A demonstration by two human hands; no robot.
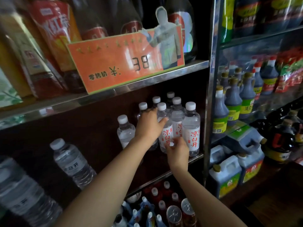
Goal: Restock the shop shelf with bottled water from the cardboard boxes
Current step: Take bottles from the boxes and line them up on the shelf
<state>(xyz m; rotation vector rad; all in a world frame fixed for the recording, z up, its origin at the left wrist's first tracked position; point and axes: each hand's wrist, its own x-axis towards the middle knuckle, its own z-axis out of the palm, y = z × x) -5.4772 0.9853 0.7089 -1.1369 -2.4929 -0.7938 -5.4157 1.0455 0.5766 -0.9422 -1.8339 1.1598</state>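
Observation:
Several clear water bottles with white caps and red-lettered labels stand grouped at the right end of the middle shelf [195, 157]. My left hand [150, 123] wraps around the upper body of one front bottle [164, 128], thumb across it. My right hand [177, 150] grips the lower part of the same bottle from the front. Another labelled bottle [191, 128] stands just to the right, touching the group. A single bottle [125, 130] stands to the left of my left hand, and two more bottles [72, 161] stand further left on the shelf. No cardboard box is in view.
An orange price sign [124, 61] marked 38 hangs on the shelf above, in front of large dark drink bottles. Red bottles and cans [173, 212] fill the shelf below. A metal upright [209, 112] separates a right-hand rack of dark sauce bottles [232, 102] and jugs [224, 179].

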